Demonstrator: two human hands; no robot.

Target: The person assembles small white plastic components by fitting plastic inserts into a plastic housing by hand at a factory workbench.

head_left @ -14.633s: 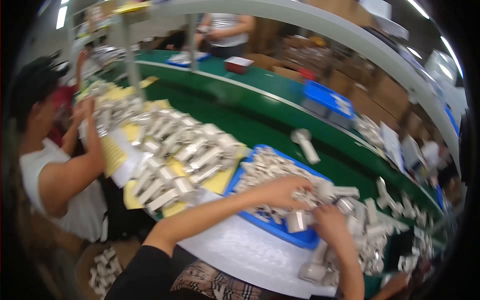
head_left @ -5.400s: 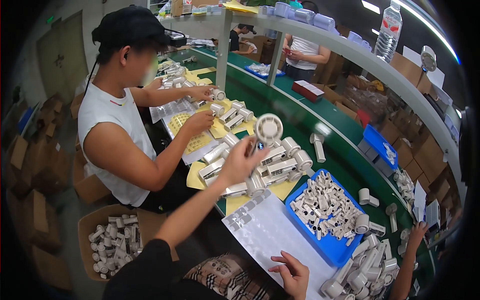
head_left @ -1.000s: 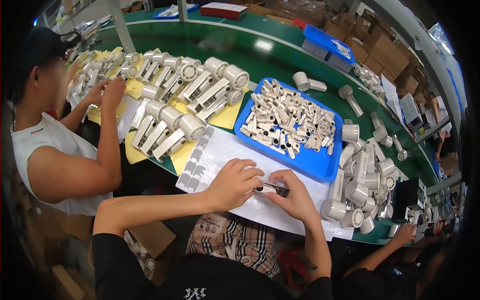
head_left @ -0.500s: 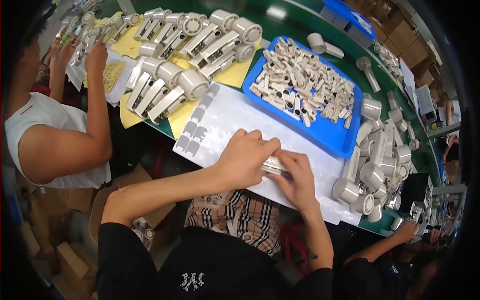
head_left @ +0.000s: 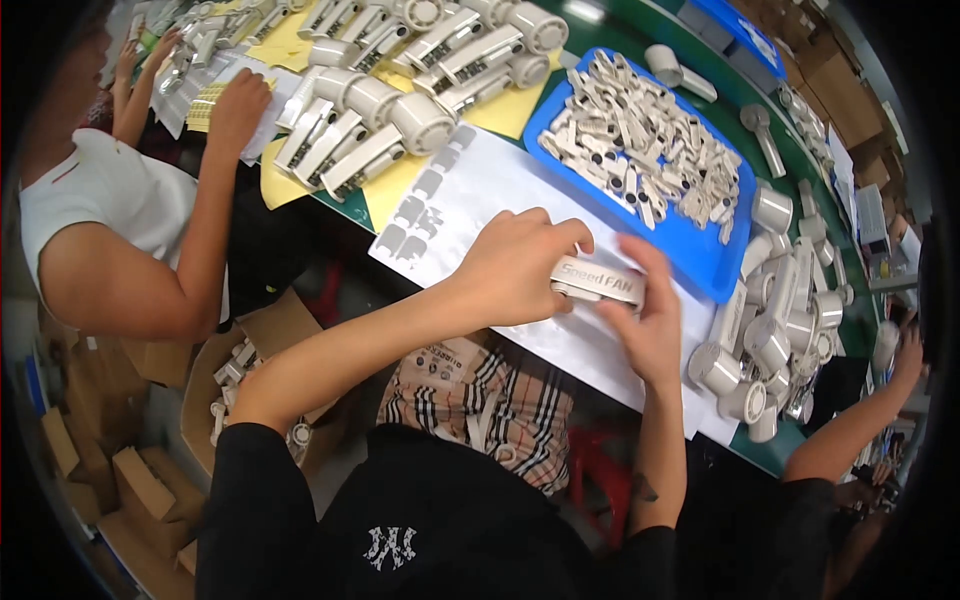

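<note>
A cream fan handle [head_left: 600,279], long and rounded with grey lettering on its face, lies level above the white sheet. My left hand [head_left: 520,268] is closed round its left end, fingers bent over the top and thumb underneath. At the other end, my right hand [head_left: 655,320] has its thumb and forefinger spread apart above and below the handle; motion smears these fingers, and any contact is unclear. Behind my hands lies a blue tray [head_left: 690,277] heaped with small cream parts [head_left: 640,140]. Grey patches [head_left: 425,185] run along the sheet's left edge.
Finished-looking cream fans [head_left: 400,125] stand in rows on yellow paper at the back left. More round-headed fan pieces [head_left: 770,340] pile up at the right. A co-worker's arm [head_left: 150,280] reaches in at left, another arm [head_left: 850,430] at right. An open carton [head_left: 270,345] stands below.
The handle has turned so its lettered face shows more, and both hands sit farther right in view. My right hand's fingers have spread from it. The whole view has shifted.
</note>
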